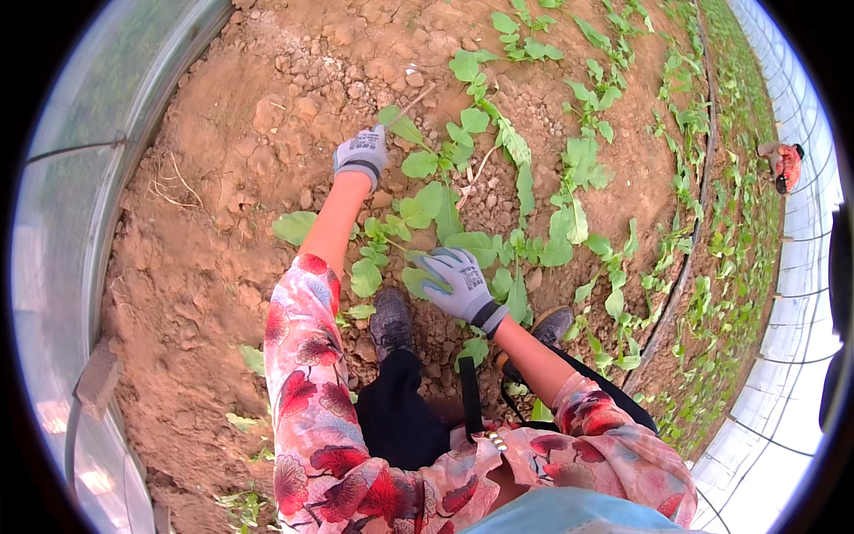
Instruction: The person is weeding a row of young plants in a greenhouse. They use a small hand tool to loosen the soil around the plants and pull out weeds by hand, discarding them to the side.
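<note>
My left hand point(361, 158), in a grey-and-white work glove, is closed around a thin brown stick point(417, 101) that points up and to the right over the soil. A broad leaf point(402, 124) lies just under the stick. My right hand point(459, 284), gloved alike, reaches low over a leafy green seedling point(472, 245). Its thumb and fingers are spread, and a rounded leaf point(415, 283) shows beside the thumb. Whether the fingertips touch the leaves is hard to tell.
Rows of seedlings point(587, 163) run through cracked, cloddy soil point(220, 267). A dark irrigation hose point(694, 247) curves along the right. Plastic greenhouse walls point(60, 220) bound both sides, with a brick point(99, 378) at the left. Another person point(786, 165) crouches far right. My shoes point(392, 320) stand among plants.
</note>
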The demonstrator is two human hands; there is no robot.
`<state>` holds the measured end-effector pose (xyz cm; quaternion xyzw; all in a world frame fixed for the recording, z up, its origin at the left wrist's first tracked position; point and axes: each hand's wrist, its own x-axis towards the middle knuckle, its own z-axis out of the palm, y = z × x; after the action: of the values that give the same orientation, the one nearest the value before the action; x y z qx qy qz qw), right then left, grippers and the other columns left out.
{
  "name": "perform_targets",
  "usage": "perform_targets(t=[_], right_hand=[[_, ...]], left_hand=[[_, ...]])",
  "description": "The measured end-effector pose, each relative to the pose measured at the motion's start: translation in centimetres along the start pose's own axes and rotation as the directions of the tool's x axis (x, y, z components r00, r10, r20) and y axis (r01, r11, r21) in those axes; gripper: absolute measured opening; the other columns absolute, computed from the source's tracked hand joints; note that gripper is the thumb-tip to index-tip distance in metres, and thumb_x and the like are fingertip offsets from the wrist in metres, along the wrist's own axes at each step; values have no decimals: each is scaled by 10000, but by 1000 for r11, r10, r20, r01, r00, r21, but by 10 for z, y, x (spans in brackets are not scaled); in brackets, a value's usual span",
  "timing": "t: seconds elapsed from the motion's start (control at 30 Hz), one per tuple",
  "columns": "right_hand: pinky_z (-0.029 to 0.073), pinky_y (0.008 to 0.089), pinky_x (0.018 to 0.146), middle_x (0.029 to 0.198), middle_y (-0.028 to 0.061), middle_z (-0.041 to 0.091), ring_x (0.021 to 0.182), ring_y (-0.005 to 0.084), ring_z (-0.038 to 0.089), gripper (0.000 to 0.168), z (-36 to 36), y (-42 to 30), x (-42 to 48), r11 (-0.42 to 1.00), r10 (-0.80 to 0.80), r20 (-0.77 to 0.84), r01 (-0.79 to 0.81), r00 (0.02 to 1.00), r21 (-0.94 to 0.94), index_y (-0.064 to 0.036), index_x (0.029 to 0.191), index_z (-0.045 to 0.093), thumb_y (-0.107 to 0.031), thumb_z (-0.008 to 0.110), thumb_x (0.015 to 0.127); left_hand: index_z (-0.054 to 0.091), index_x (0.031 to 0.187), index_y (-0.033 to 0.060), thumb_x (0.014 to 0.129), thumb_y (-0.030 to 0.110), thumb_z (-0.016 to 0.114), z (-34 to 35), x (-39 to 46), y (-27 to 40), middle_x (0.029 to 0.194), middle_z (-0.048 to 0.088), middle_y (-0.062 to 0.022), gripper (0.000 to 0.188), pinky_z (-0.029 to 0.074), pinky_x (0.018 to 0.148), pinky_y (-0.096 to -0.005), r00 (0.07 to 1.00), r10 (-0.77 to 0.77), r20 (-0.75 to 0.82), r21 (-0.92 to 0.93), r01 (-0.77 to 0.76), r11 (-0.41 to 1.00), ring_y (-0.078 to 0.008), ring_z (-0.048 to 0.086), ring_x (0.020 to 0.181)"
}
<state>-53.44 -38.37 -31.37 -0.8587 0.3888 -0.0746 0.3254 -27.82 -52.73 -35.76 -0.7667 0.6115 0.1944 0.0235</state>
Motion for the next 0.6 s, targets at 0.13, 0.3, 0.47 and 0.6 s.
perform_targets(t=[0.13,0.3,0.47,0.6], right_hand=[[316,436,1011,1124,106,580,1123,294,487,475,-17,9,-26,997,75,-35,-74,997,22,-143,1202,574,-284,637,752],[363,428,971,1126,121,590,1107,315,496,461,-44,16,-64,956,290,-79,-285,954,75,-123,1203,582,-247,631,762],[419,386,940,1108,149,617,1079,311,549,401,-80,-3,-82,956,271,-75,-259,960,139,-44,1164,589,-152,613,780],[409,377,953,1101,130,628,1068,300,560,415,-110,0,-121,910,379,-58,-360,924,203,-29,1167,583,-96,584,757]], left_hand=[[509,1169,172,912,259,405,-12,-41,-23,1055,619,-133,291,494,774,-450,998,0,58,43,-2,999,-324,622,947],[519,1144,152,897,216,424,-36,-18,-1,1058,623,-141,272,496,780,-454,988,-1,-157,-77,-11,997,-335,623,955],[512,1167,144,896,218,421,-25,49,43,1092,614,-133,295,501,771,-442,997,-43,-70,-82,37,996,-337,616,959],[518,1145,142,892,212,439,12,29,39,1063,618,-148,273,508,749,-448,999,8,-31,-53,-9,999,-344,626,940]])
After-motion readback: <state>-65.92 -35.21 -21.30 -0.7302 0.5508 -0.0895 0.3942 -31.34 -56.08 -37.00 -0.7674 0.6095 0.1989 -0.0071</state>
